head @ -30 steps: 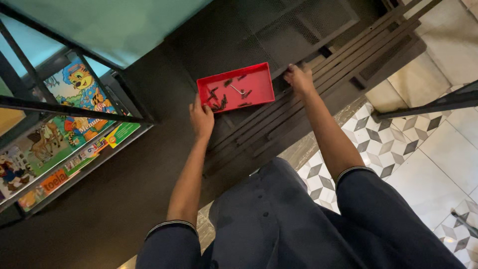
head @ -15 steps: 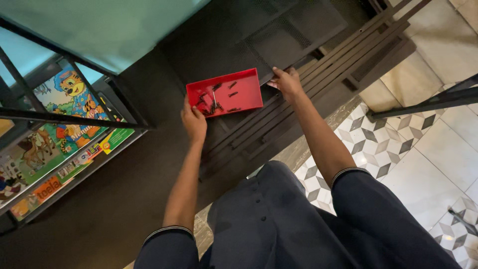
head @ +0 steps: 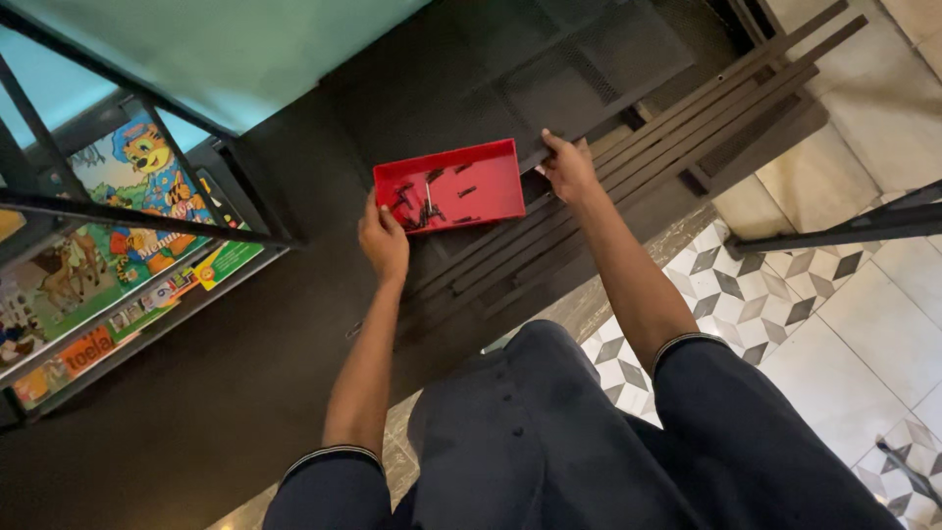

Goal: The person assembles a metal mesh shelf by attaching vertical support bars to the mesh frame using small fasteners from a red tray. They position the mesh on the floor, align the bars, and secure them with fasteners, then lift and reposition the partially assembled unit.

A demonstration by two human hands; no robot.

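Observation:
A shallow red tray [head: 491, 175] holds several small dark screws and bits [head: 424, 204], gathered toward its left side. It rests on dark metal panels and slats. My left hand [head: 383, 240] grips the tray's near-left corner. My right hand [head: 569, 167] holds its right end, fingers curled over the edge next to the black slats [head: 677, 128].
Long black slats and a perforated dark panel [head: 589, 59] lie under and beyond the tray. A black metal frame [head: 147, 221] stands at left over colourful picture boxes [head: 108, 265]. Patterned floor tiles [head: 746, 294] are at right, with another dark bar [head: 844, 231].
The tray has tilted a little and the screws have slid toward its left side. Both hands have stayed at its ends while the view shifted slightly.

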